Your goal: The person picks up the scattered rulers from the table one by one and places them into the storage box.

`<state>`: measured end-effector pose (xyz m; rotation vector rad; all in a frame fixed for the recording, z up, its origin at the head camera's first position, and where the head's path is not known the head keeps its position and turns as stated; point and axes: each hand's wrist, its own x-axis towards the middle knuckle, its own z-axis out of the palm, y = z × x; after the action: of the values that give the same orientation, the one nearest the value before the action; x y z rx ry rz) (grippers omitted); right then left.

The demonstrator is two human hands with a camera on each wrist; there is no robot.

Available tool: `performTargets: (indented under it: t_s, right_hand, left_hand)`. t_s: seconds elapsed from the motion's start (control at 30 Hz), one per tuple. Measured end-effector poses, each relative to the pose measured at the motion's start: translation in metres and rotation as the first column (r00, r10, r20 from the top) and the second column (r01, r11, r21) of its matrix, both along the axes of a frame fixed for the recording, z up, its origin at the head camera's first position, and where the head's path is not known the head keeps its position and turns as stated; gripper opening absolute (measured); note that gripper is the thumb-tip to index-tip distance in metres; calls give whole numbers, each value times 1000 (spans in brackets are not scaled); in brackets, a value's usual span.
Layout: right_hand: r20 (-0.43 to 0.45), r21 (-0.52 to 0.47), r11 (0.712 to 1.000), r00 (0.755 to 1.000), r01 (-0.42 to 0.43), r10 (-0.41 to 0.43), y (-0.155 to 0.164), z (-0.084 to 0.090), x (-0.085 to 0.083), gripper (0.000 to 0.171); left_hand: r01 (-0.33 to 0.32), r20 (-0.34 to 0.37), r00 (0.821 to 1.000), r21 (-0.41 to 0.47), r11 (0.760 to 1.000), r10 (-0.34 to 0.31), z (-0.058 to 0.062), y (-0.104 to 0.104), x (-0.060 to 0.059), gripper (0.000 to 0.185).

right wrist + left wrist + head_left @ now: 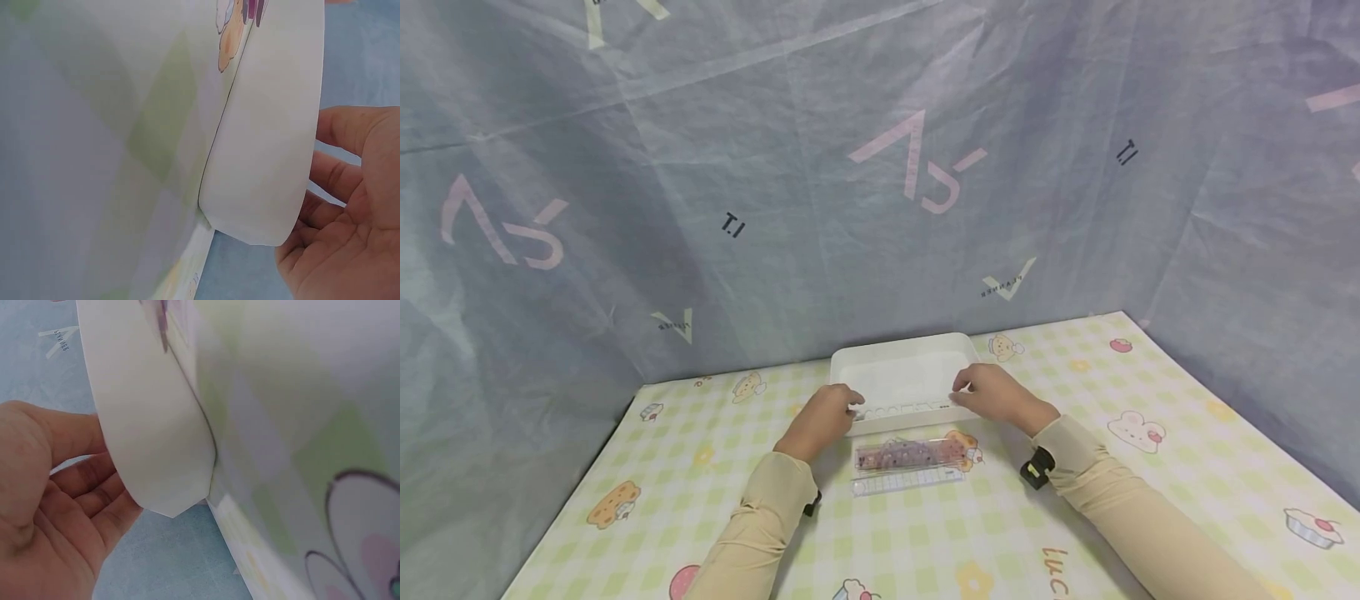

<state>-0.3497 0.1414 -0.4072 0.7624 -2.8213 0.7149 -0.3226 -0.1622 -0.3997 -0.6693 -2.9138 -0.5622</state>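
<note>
Left hand (824,418) at the near left corner of a shallow white rectangular plastic tray (904,375), fingers loosely curled round its wall, gripping. Right hand (992,392) at the near right corner of the same tray, fingers likewise wrapped round the wall, gripping. Both arms in beige sleeves (752,533), reaching forward. Tray resting near the far edge of the bench (1187,467), between the two hands. Just in front of the tray, toward the person: a clear oblong plastic case (908,462) with small purple and pink pieces inside, lying flat, apart from both hands. Bench covered with a pale green-and-yellow checked cloth printed with cartoon bears and cakes. Behind, a blue-grey fabric backdrop (880,167).
</note>
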Motion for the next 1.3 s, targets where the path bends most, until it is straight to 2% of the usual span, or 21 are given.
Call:
performTargets:
  t_s: [0.2, 0.33, 0.47, 0.73, 0.87, 1.0, 1.13, 1.3]
  right_hand:
    - [-3, -67, 998, 1000, -16, 16, 3, 1, 5, 16]
    - [-39, -127, 991, 998, -52, 48, 5, 7, 13, 18]
    - [-75, -175, 981, 994, -86, 74, 7, 13, 24, 18]
    - [-97, -202, 965, 984, -168, 151, 6, 30, 45, 16]
    - [-92, -179, 963, 978, -202, 188, 7, 39, 53, 18]
    - [-105, -168, 962, 975, -213, 198, 10, 45, 55, 19]
    - [-103, -180, 961, 976, -210, 194, 11, 47, 57, 19]
    - [-65, -203, 955, 976, -216, 207, 8, 40, 64, 20]
  left_hand:
    - [48, -29, 998, -10, 999, -48, 3, -2, 4, 30]
    - [64, -71, 995, -6, 998, -65, 10, -5, 10, 26]
    - [64, -101, 993, -4, 998, -64, 18, -8, 18, 28]
    - [61, -148, 987, -21, 998, -63, 30, -4, 40, 23]
    - [78, -165, 983, -12, 997, -79, 36, -1, 53, 23]
    - [134, -141, 983, 83, 988, -121, 42, -2, 61, 23]
    - [189, -101, 979, 156, 970, -175, 43, -4, 63, 22]
    - [209, -63, 977, 163, 964, -201, 40, -4, 62, 22]
